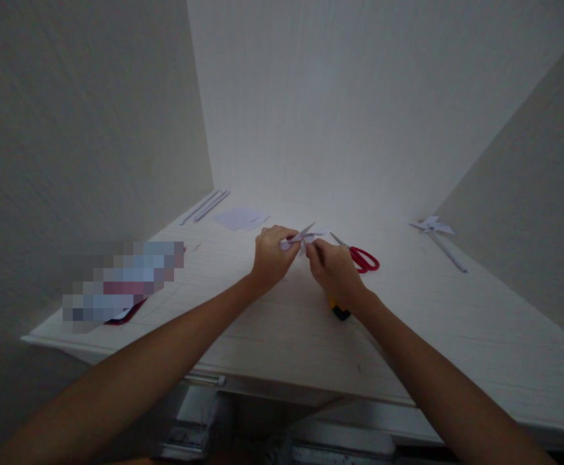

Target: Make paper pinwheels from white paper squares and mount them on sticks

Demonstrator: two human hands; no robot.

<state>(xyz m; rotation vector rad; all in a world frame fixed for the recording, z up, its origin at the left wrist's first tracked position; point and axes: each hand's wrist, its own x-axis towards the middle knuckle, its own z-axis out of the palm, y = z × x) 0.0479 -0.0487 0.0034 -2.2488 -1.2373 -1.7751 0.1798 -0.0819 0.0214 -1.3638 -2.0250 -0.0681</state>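
Note:
Over the middle of the table, both hands are closed on a small white paper pinwheel (pixel 303 237) with folded blades. My left hand (pixel 272 256) pinches its left side between thumb and fingers. On the other side, my right hand (pixel 334 266) has its fingertips pressed together near the centre of the blades; whether a smaller piece is in them I cannot see. Red-handled scissors (pixel 365 258) lie just beyond my right hand, blades pointing away to the left. Partly hidden under my right wrist is a yellow and black object (pixel 340 314).
White paper sheets (pixel 237 218) and several thin paper sticks (pixel 208 206) lie at the back left. A pinwheel on a stick (pixel 439 234) rests at the right. A blurred-out item (pixel 126 284) lies on the left of the white table (pixel 272 342). Walls enclose the back and sides.

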